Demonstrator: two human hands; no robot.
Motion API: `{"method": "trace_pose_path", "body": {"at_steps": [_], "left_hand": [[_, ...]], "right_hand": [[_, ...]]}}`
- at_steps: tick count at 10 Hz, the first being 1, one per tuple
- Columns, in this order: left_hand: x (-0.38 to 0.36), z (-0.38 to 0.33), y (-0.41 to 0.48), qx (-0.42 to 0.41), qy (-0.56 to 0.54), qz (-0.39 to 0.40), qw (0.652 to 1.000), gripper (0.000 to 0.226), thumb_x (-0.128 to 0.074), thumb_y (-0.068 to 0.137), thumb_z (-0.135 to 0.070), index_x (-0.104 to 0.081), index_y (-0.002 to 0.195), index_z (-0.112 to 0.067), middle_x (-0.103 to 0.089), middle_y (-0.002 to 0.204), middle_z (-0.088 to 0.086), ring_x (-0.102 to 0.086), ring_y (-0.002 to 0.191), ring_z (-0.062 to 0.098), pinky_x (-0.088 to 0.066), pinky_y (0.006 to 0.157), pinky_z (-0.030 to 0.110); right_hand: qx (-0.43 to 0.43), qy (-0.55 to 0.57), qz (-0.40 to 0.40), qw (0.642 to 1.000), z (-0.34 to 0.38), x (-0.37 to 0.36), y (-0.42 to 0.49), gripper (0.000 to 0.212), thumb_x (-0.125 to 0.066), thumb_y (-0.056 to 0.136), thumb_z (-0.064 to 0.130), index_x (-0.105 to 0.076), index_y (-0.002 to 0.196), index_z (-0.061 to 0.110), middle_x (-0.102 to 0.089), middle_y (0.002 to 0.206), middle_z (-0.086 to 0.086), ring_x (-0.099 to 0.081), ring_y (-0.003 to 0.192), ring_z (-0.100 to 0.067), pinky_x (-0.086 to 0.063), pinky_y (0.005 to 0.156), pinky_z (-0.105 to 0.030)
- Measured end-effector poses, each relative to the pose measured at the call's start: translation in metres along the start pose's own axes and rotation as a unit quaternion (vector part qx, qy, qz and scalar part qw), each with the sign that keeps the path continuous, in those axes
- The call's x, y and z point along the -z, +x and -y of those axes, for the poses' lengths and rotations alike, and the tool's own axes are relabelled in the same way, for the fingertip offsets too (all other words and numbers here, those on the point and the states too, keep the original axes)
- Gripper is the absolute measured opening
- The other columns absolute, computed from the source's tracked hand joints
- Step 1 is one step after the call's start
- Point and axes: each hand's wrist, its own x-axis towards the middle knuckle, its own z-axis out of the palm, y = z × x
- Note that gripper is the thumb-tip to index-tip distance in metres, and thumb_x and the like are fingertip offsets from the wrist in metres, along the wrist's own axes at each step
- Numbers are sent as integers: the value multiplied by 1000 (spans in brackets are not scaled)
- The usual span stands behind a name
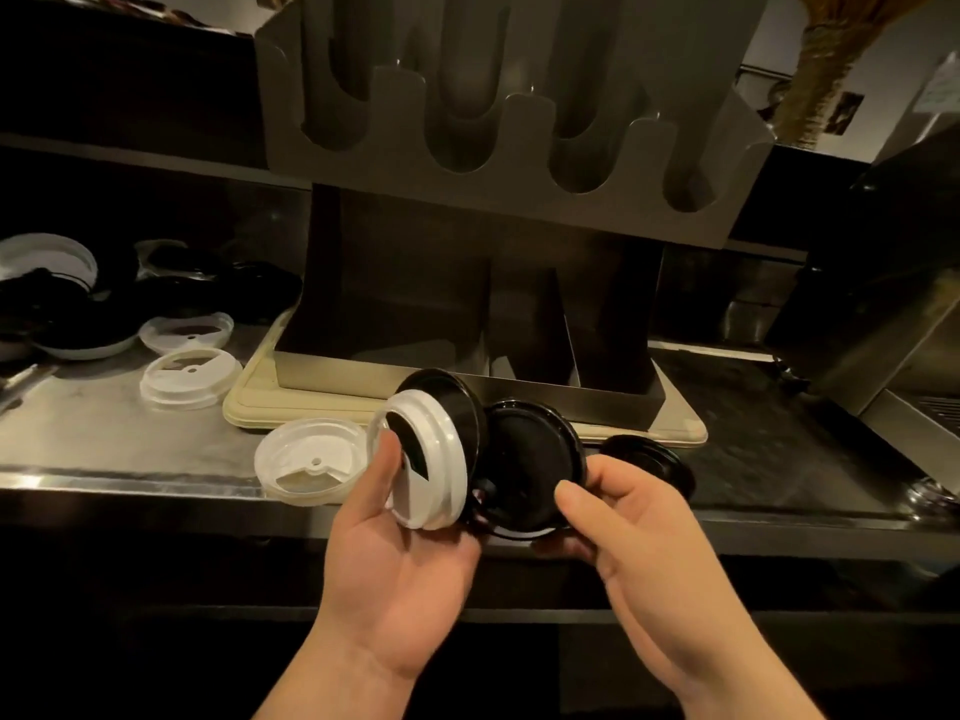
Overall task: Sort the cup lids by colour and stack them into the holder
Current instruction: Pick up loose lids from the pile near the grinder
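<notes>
Left hand (400, 517) grips white lid (423, 459) with a black lid (452, 402) tucked behind it; right hand (618, 517) pinches another black lid (532, 467). Both sit below holder (498, 122), slots empty, directly above. Loose lids left of holder.

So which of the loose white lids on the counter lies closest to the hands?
The white lid at the counter's front edge, just beside the left hand. The other two loose white lids lie farther back, to the left.
</notes>
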Motion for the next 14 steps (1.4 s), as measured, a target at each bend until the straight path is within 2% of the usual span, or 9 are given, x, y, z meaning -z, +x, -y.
{"method": "trace_pose_path", "body": {"at_steps": [2,3,4,5,6,7,10,12,14], "left_hand": [[-1,-1,-11,22,-103,19,994,54,-69,80,-47,-73,122,-13,-70,121,17,-70,108,35,-55,92,52],[17,4,-1,156,-334,21,930,57,-61,91,-32,-56,140,-4,-52,140,33,-48,125,62,-55,93,54],[23,13,-13,101,-113,-81,985,54,-71,92,-18,-54,143,-7,-49,144,31,-43,129,63,-45,110,42],[8,7,3,129,-161,52,977,82,-95,59,-24,-64,135,-15,-62,136,19,-61,122,42,-35,115,50],[17,12,1,113,-8,96,989,72,-85,70,-29,-63,136,-12,-58,141,19,-56,129,42,-25,121,51],[11,14,1,114,38,112,986,72,-90,66,-25,-66,130,-5,-57,140,22,-55,129,43,-26,120,51],[-5,8,-8,127,8,121,984,80,-97,55,-25,-68,127,-4,-60,137,23,-58,125,45,-43,108,55],[-1,5,-5,146,-32,133,980,80,-93,63,-27,-63,134,-7,-56,142,21,-50,133,44,-25,121,49],[5,-6,-3,45,-3,61,997,92,-100,48,-24,-65,133,-14,-61,137,19,-64,117,37,-46,105,42]], "right_hand": [[-66,201,-31,977,-12,17,-4,32,-70,79,26,-74,104,6,-72,107,-19,-69,90,-27,-53,69,-37],[-87,240,-50,965,-16,22,-5,47,-67,81,29,-67,124,11,-72,117,-14,-68,108,-29,-52,78,-39],[-78,268,-44,959,-15,22,-5,47,-56,88,31,-64,130,12,-71,123,-13,-66,118,-31,-48,103,-50],[-56,205,-34,977,-10,24,-4,40,-53,91,36,-72,119,14,-73,118,-12,-68,112,-27,-50,98,-48],[-43,99,1,994,-4,21,-2,33,-53,91,40,-75,102,19,-73,99,-11,-67,87,-20,-51,72,-35],[-37,56,7,998,-1,16,-2,30,-52,92,39,-73,94,18,-74,91,-7,-69,82,-18,-51,70,-30],[90,18,-42,995,-18,-23,-12,28,-89,67,23,-75,86,38,-76,90,1,-71,87,-12,-56,74,-22],[132,50,-90,986,-16,-32,-7,24,-68,69,32,-74,86,47,-76,95,5,-71,95,-12,-57,78,-29],[168,48,-137,975,9,10,7,23,-58,79,31,-73,88,46,-75,93,3,-68,76,-11,-56,64,-24]]}}
